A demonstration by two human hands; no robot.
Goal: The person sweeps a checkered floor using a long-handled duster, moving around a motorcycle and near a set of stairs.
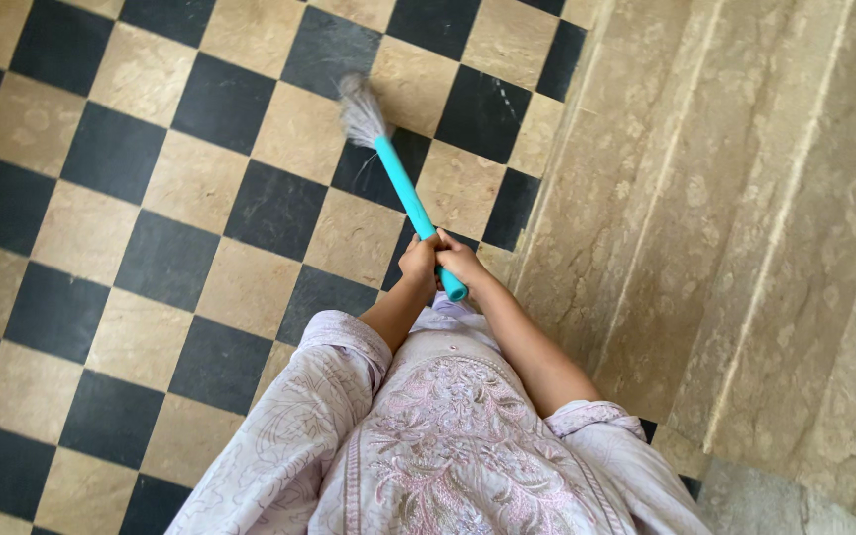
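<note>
Both hands, left (418,264) and right (462,262), clamped together on teal broom handle (410,198). Grey bristles (359,111) far, on checkered floor (141,258); stone steps (725,238) right. Keep bristles flat, strokes short, grip steady.

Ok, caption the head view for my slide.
Both hands grip a teal-handled broom over a checkered tile floor.

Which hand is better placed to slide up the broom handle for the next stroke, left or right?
Probably left. The left hand grips the turquoise broom higher, nearer the grey bristles, with bare handle ahead. The right hand wraps the handle's bottom end, acting as the pivot.
</note>
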